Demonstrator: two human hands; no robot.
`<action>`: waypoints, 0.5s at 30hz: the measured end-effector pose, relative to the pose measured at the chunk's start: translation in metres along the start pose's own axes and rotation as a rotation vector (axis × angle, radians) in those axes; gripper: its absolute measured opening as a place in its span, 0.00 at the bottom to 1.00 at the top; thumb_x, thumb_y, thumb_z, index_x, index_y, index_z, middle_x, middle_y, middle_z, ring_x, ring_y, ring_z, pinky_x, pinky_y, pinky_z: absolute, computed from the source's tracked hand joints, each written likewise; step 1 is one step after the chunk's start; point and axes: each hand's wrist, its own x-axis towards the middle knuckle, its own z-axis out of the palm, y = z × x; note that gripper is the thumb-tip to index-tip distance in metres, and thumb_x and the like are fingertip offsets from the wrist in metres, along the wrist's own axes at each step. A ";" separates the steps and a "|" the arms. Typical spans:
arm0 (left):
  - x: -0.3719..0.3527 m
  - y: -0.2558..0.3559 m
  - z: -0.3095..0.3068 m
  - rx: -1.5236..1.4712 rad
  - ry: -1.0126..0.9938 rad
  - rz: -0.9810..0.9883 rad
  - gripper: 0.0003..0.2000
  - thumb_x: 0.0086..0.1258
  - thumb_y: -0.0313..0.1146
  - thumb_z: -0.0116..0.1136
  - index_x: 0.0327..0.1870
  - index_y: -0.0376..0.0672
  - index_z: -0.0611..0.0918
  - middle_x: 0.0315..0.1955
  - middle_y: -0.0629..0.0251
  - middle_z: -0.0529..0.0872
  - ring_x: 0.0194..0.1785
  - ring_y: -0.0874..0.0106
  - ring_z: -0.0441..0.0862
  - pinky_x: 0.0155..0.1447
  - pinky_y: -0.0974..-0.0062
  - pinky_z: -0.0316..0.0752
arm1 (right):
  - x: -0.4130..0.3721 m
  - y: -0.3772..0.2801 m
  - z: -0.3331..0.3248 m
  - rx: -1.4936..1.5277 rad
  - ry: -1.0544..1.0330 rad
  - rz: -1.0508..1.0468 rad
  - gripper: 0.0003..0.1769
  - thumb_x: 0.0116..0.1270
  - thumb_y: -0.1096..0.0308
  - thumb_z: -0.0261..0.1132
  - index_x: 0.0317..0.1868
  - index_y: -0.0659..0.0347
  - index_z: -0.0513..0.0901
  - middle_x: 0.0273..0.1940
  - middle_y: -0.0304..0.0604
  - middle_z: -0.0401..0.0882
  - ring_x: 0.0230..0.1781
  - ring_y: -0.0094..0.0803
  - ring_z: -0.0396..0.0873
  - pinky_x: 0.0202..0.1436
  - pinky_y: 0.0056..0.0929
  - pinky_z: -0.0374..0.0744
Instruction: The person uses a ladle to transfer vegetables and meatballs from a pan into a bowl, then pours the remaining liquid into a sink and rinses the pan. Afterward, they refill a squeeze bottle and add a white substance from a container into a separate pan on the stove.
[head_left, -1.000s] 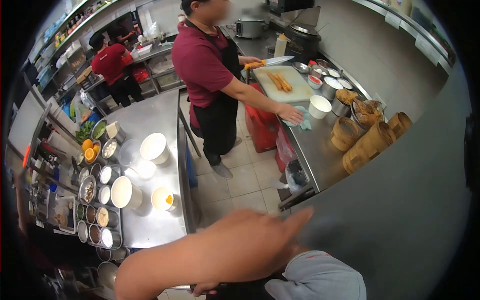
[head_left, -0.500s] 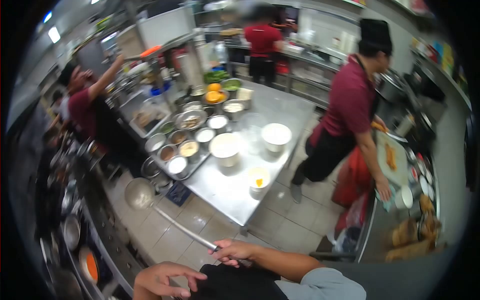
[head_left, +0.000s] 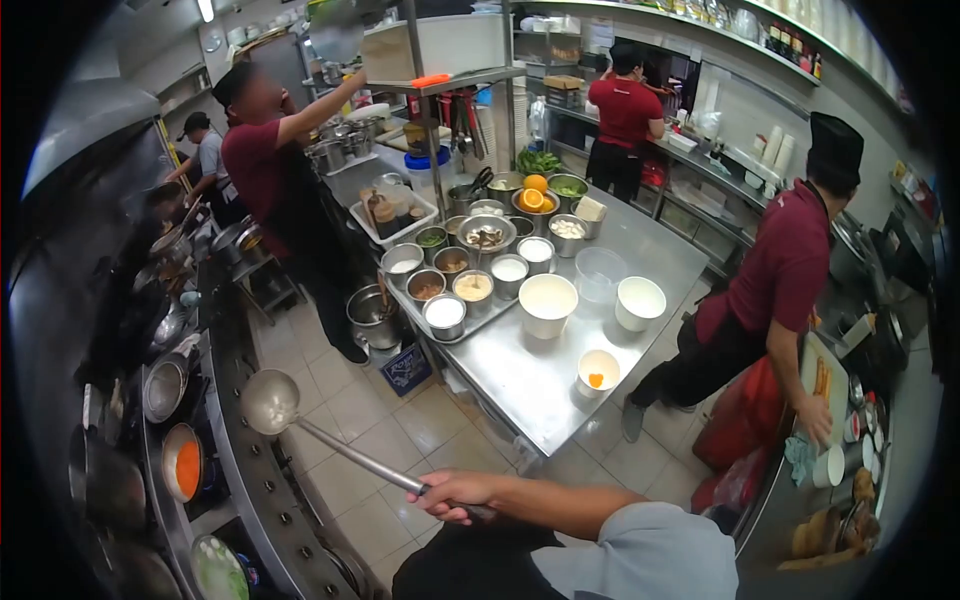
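My right hand [head_left: 455, 495] is closed round the dark end of a long metal handle. At the handle's far end a round metal ladle [head_left: 270, 400] points to the left, with something pale in its bowl, beside the edge of the stove counter. My left hand is out of the frame. On the stove at the left, a pan [head_left: 183, 463] holds something orange. Below it a pot [head_left: 220, 570] contains pale liquid and green pieces.
A steel table [head_left: 520, 400] bears white tubs [head_left: 547, 305], several metal bowls of ingredients and oranges [head_left: 535, 197]. A co-worker [head_left: 300, 180] reaches to a shelf at left; another [head_left: 770, 260] leans over the right counter [head_left: 770, 540]. More people stand further back.
The view has swung towards the left, showing more of the stove. My left hand has left the frame. My right hand still grips the ladle, which remains stretched out to the left.
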 end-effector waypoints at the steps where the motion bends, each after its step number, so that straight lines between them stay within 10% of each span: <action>1: 0.005 -0.007 0.002 -0.011 0.018 0.004 0.17 0.75 0.44 0.54 0.54 0.41 0.80 0.40 0.62 0.86 0.43 0.70 0.81 0.53 0.69 0.75 | 0.010 0.000 0.004 0.012 -0.037 0.020 0.13 0.70 0.70 0.60 0.53 0.58 0.69 0.22 0.32 0.64 0.12 0.16 0.65 0.12 0.19 0.67; 15: 0.034 -0.111 -0.008 -0.223 0.134 -0.084 0.15 0.76 0.44 0.52 0.49 0.40 0.81 0.38 0.62 0.85 0.42 0.69 0.81 0.51 0.67 0.74 | 0.059 -0.009 0.082 0.157 -0.069 0.240 0.12 0.71 0.70 0.60 0.52 0.58 0.71 0.21 0.32 0.65 0.11 0.18 0.64 0.11 0.20 0.67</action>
